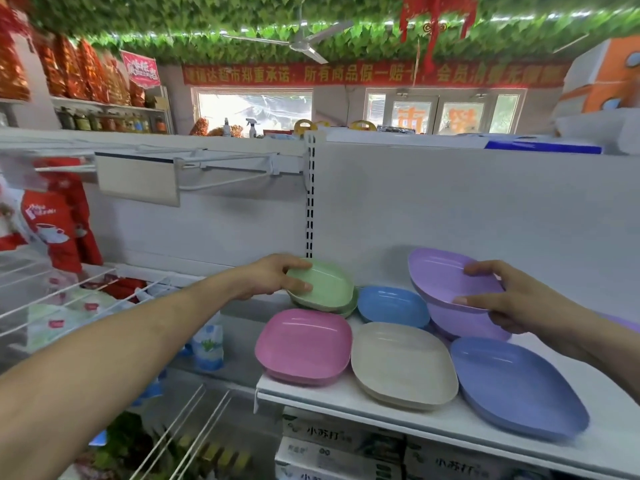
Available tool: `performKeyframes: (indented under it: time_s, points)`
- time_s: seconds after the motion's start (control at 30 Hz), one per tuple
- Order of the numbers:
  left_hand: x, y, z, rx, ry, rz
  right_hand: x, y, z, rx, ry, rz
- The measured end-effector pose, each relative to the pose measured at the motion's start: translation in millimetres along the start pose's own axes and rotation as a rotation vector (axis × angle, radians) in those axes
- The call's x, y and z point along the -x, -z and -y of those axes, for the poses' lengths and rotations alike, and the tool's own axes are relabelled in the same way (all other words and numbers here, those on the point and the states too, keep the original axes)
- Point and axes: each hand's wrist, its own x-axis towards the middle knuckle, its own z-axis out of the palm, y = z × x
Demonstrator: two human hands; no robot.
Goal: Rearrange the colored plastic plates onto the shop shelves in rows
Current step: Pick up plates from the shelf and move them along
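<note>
Plates sit on the white shelf [346, 393] in two rough rows, right of the slotted upright [310, 202]. Front row, left to right: pink plate [304, 344] overhanging the shelf's left end, beige plate [401, 362] touching it, large blue-violet plate [516, 386] at the right. Back row: green plate [323, 285], small blue plate [393, 304], purple plate [446, 277]. On my feed the left hand [273, 277] grips the green plate by its left rim, thumb on the near edge and fingers curled over the far edge. That plate lies on a second green plate [349, 308], of which I see only an edge. The right hand [512, 299] pinches the purple plate at its right rim, thumb near, index far, holding it tilted above a lower purple plate [464, 323]. I can't tell whether those two touch. Printed cartons [332, 431] sit under the shelf; wire racks [69, 296] stand to the left.
</note>
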Motion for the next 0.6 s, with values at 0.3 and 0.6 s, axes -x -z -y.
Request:
performKeyframes:
  time_s: [0.3, 0.6]
  points:
    - [-19.4, -10.0, 8.7, -0.13, 0.043, 0.066, -4.0, 6.7, -3.9, 0.01, -0.032, -0.009]
    - [-28.7, -14.9, 14.1, -0.371, 0.063, 0.068, -6.1, 22.0, -11.8, 0.017, -0.067, -0.005]
